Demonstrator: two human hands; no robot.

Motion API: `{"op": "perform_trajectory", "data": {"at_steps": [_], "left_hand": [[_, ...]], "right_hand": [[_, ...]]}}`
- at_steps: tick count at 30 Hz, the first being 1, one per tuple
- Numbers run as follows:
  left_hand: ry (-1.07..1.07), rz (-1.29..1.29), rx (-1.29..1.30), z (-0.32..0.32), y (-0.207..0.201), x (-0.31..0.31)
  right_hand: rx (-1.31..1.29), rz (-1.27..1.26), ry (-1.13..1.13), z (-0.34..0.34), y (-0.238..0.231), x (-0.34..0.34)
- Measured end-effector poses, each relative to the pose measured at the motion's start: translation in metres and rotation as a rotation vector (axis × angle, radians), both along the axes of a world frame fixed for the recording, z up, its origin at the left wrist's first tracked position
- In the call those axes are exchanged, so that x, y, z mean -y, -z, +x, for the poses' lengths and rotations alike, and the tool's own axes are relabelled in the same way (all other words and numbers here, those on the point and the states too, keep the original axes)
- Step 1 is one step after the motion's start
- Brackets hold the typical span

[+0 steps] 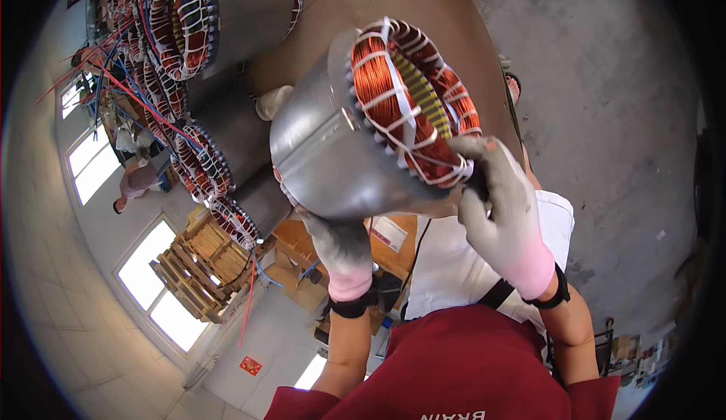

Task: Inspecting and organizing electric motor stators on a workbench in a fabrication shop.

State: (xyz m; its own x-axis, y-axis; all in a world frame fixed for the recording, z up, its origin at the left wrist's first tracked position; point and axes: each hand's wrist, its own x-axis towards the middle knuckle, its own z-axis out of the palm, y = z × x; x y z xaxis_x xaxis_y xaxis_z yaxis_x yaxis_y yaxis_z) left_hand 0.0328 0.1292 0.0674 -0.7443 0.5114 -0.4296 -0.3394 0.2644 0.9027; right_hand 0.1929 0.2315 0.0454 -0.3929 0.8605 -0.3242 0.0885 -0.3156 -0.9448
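A steel motor stator (355, 125) with copper windings is held up between both gloved hands: the left hand (340, 242) is cupped beneath its shell, the right hand (499, 208) is closed on its rim. More wound stators (189, 19) are stacked just beyond it, with wooden pallets (200, 265) farther off.

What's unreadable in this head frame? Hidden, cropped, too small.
- Left hand: fingertips hidden beneath the grey steel stator with copper windings.
- Right hand: fingertips hidden at the winding end; grip unclear.
- Stator's far end: turned away.
- Row of similar wound stators: upper ones cut by the fisheye rim.
- Person near the windows: too small.
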Motion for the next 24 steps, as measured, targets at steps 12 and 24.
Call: {"op": "perform_trajectory", "data": {"at_steps": [12, 24], "left_hand": [[-0.012, -0.258, 0.235, 0.003, -0.042, 0.004], [0.242, -0.384, -0.112, -0.018, -0.027, 0.036]], "right_hand": [[0.067, -0.147, -0.143, 0.034, -0.02, 0.005], [0.017, 0.0, -0.19, -0.003, 0.024, -0.017]]}}
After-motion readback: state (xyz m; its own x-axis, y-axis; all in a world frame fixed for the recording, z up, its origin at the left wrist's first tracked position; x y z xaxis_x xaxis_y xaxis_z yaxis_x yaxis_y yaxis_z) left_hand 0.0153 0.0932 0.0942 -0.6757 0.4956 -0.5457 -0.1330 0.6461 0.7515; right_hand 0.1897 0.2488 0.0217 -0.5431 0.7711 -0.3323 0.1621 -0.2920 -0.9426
